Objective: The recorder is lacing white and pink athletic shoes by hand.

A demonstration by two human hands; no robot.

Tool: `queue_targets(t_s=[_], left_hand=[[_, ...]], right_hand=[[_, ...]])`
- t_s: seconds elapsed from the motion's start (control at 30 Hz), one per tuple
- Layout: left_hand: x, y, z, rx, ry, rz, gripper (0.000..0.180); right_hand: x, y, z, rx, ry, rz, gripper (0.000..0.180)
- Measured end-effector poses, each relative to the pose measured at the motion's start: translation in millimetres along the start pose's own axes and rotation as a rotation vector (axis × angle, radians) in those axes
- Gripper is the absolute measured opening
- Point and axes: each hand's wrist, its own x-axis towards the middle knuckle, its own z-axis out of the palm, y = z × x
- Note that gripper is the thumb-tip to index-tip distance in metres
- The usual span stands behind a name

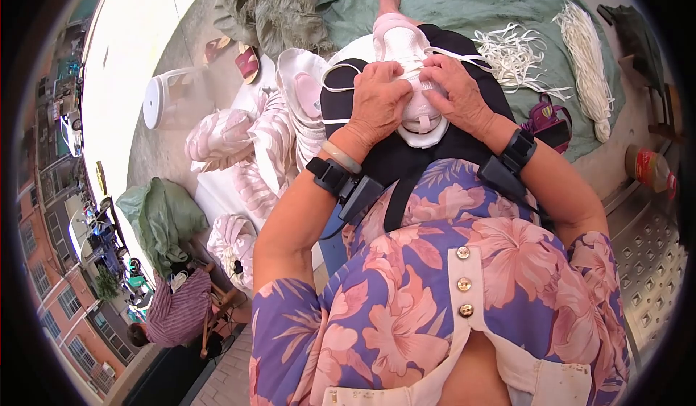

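A pink and white shoe upper [400, 41] lies across my lap on black cloth, its heel tab toward me. My left hand [378, 100] is closed on its left side, with bent fingers at the lacing opening. From the right, my right hand [458, 96] pinches the opposite edge, fingertips close to the left ones. A white shoelace [339, 87] loops out to the left, and another length runs off to the right. Whether my fingertips also pinch the lace is hidden. Nested shoe uppers [308, 94] sit left of my lap.
Loose white laces [516, 56] and a long hank of laces [586, 69] lie right on green cloth, near a purple bag [547, 123]. Bundled uppers [220, 138], a lidded clear bucket [177, 100] and sandals [248, 65] are left. A person in stripes [177, 310] sits lower left.
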Motion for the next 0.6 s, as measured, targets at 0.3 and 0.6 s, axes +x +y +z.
queue_targets(t_s=[0.3,0.6], left_hand=[[-1,4,1,0.042,-0.036,-0.016,0.01],[-3,16,10,0.166,0.03,-0.057,0.014]], right_hand=[[2,-1,2,-0.03,-0.001,-0.026,0.02],[0,-2,5,-0.063,0.021,0.005,0.021]])
